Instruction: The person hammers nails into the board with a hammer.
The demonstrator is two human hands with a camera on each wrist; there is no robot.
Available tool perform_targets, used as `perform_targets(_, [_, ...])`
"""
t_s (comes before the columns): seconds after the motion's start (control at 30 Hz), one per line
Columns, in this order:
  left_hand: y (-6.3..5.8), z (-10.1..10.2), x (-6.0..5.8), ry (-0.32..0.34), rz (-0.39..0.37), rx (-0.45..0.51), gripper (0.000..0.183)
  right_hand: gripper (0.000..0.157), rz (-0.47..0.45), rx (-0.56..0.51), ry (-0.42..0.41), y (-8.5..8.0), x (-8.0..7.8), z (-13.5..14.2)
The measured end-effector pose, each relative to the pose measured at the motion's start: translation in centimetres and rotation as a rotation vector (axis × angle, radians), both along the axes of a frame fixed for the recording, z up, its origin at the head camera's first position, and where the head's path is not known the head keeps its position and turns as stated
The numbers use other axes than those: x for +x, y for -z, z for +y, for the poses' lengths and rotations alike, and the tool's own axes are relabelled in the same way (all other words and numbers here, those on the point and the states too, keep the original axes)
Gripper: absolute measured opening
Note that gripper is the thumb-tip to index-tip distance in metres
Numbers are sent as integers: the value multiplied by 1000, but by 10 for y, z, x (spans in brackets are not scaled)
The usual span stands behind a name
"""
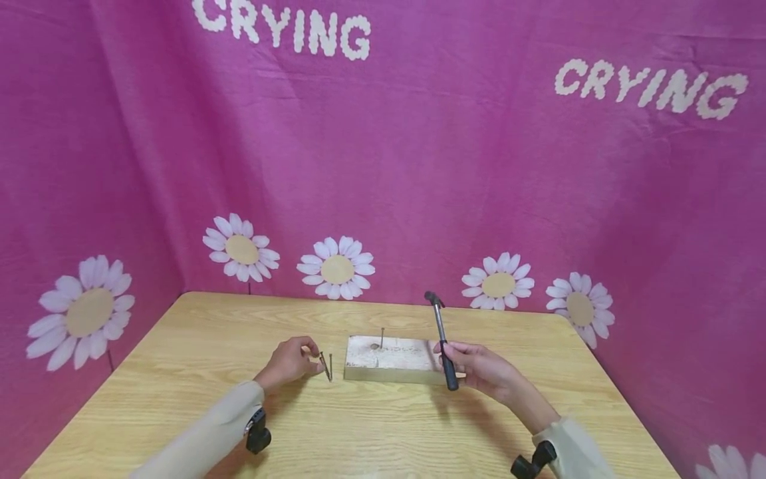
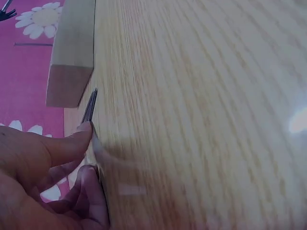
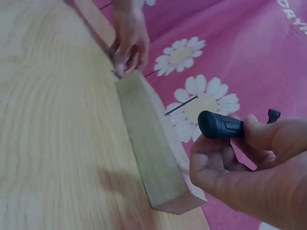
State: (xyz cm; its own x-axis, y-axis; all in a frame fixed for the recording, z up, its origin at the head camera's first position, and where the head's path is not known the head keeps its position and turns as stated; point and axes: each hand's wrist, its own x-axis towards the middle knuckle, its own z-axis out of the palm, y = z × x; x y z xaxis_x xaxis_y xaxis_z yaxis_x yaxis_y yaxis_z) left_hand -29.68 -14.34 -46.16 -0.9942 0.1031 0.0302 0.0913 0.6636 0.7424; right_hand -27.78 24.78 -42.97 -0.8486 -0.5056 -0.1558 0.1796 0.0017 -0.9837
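Observation:
My left hand (image 1: 292, 362) is low over the table, its thumb and fingers pinching at one of two dark nails (image 1: 331, 367) just left of a wooden block. In the left wrist view the nails (image 2: 90, 106) project past the thumb tip; the fingertip contact behind the thumb is hidden. The pale block (image 1: 391, 374) lies flat, with one nail (image 1: 383, 338) standing upright in its top. My right hand (image 1: 483, 369) grips a hammer (image 1: 444, 346) by its black handle, above the block's right end. The hammer's head points up and away.
The light wood table (image 1: 383, 432) reaches back to a pink cloth backdrop (image 1: 407, 186) with white daisies and lettering. Cloth also hangs along both sides. Black wrist mounts (image 1: 258, 432) sit on both sleeves.

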Motion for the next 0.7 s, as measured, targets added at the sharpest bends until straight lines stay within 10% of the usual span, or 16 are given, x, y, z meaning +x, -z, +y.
perform_targets(0.47, [4, 8, -5, -15, -2, -55, 23, 39, 176, 220, 163, 9, 2, -10])
perform_targets(0.7, [2, 13, -6, -43, -40, -52, 39, 26, 528, 454, 225, 12, 3, -14])
